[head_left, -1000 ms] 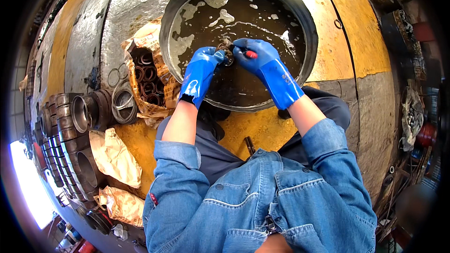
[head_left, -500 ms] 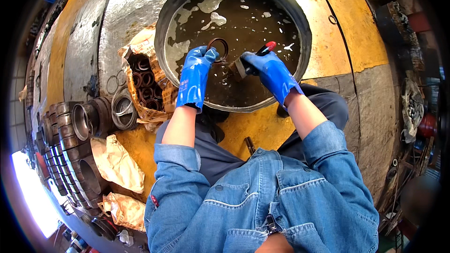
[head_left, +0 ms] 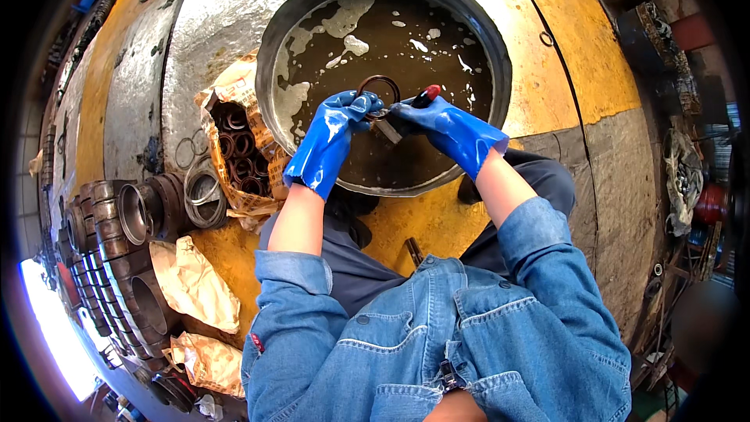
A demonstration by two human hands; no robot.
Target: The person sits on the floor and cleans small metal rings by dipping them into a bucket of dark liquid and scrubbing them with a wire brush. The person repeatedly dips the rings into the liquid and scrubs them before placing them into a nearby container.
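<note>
Both my hands wear blue rubber gloves and are raised over a round black basin (head_left: 500, 70) of dark brown liquid with pale foam. My left hand (head_left: 332, 137) pinches a dark metal ring (head_left: 379, 94) by its lower edge and holds it upright above the liquid. My right hand (head_left: 445, 129) grips a brush with a red handle tip (head_left: 428, 95); its head lies against the ring's lower edge. The two gloves almost touch at the ring.
A torn brown paper package of several dark rings (head_left: 238, 152) lies left of the basin. Metal rings (head_left: 205, 187) and cylindrical metal parts (head_left: 148, 207) sit further left, with crumpled paper (head_left: 195, 281) below. The floor is yellow and grey.
Both hands have risen out of the liquid. The ring, low at the surface a second ago, is now held upright and clear of it, with the brush against it.
</note>
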